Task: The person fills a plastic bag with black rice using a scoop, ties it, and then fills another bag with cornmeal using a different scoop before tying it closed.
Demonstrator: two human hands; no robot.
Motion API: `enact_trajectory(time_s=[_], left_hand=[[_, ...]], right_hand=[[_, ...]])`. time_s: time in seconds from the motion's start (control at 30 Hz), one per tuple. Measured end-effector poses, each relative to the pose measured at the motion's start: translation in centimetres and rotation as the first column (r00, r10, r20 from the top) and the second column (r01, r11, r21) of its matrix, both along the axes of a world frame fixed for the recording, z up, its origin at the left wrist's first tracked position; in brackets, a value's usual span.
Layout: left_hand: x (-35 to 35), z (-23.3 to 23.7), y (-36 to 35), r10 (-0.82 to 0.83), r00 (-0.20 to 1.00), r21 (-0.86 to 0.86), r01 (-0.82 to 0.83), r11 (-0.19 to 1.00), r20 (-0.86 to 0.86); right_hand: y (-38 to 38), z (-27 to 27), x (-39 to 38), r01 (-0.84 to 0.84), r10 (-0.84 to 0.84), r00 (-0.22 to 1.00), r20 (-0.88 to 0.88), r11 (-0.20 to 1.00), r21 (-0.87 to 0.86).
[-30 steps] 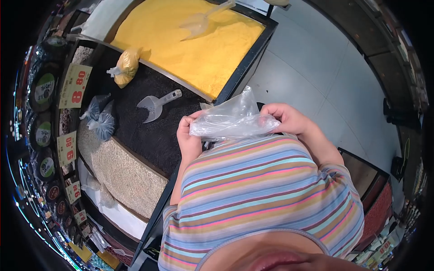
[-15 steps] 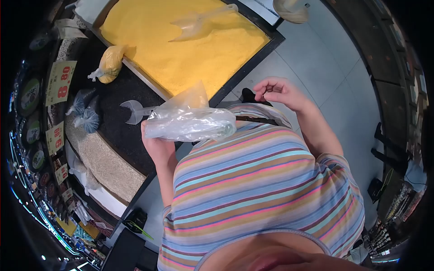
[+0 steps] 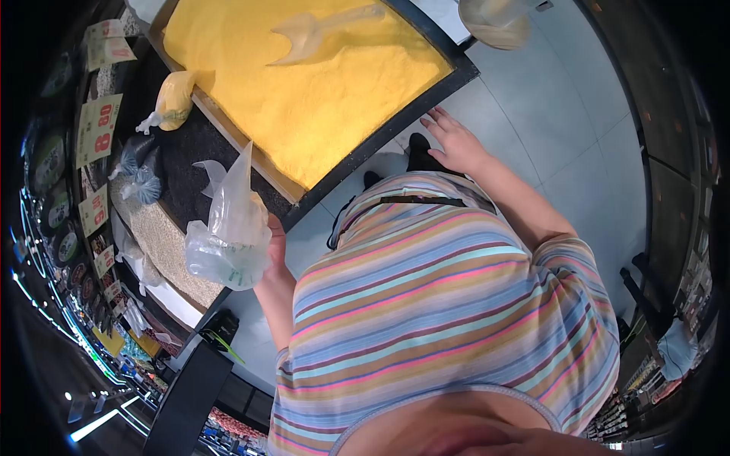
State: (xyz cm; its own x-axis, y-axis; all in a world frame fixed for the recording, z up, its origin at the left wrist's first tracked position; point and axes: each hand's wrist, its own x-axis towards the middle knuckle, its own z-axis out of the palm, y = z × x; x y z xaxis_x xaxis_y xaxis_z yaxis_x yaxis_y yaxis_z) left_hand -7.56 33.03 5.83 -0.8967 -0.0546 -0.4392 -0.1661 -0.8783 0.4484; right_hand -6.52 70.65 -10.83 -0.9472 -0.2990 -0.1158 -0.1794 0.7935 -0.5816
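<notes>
A crumpled clear plastic bag (image 3: 228,254) is in my left hand (image 3: 277,247), whose fingers are closed round its right side and partly hidden behind it. One end of the bag sticks up toward the wooden edge of the bin. Behind it, a clear scoop (image 3: 211,178) lies on the black grain (image 3: 194,144), largely covered. My right hand (image 3: 458,143) holds nothing, and its fingers are stretched apart near the outer corner of the bin of yellow grain (image 3: 342,106).
Another clear scoop (image 3: 312,38) rests on the yellow grain. A tied bag of yellow grain (image 3: 176,100) and tied dark bags (image 3: 143,173) lie on the left. Price cards (image 3: 99,131) line the far-left side. A pale grain bin (image 3: 171,247) adjoins the black one.
My left hand has moved left and down with the plastic bag, which has turned more upright. My right hand has shifted left and up toward the bin, its fingers straightening.
</notes>
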Motion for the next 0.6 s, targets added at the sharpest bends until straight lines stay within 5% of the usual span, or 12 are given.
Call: enact_trajectory(time_s=[0.1, 0.2, 0.3, 0.37, 0.43, 0.6], left_hand=[[2.1, -0.7, -0.7, -0.123, 0.986, 0.048, 0.129, 0.99, -0.113], [5.9, 0.5, -0.4, -0.089, 0.972, -0.605, 0.205, 0.769, 0.217], [7.2, -1.8, -2.0, -0.069, 0.952, -0.528, 0.225, 0.819, 0.298], [9.4, -2.2, -2.5, -0.117, 0.957, -0.625, 0.264, 0.735, 0.266], [11.4, -3.1, -3.3, -0.155, 0.95, -0.689, 0.305, 0.658, 0.272], [16.1, -11.7, -6.5, -0.201, 0.885, -0.803, 0.466, 0.373, 0.42]], right_hand=[[-0.6, -1.2, 0.3, -0.027, 0.028, 0.999, -0.033, 0.999, 0.045], [-1.3, -2.5, 0.3, -0.018, 0.024, 0.998, -0.049, 0.992, 0.125], [-3.0, -4.2, 0.6, 0.076, -0.076, 0.997, -0.005, 0.985, 0.155], [-4.2, -5.1, 0.9, 0.155, -0.163, 0.984, 0.069, 0.981, 0.114], [-5.7, -5.6, 1.2, 0.182, -0.193, 0.981, 0.019, 0.95, 0.253], [-8.5, -5.2, 1.3, 0.234, -0.236, 0.971, -0.05, 0.872, 0.43]])
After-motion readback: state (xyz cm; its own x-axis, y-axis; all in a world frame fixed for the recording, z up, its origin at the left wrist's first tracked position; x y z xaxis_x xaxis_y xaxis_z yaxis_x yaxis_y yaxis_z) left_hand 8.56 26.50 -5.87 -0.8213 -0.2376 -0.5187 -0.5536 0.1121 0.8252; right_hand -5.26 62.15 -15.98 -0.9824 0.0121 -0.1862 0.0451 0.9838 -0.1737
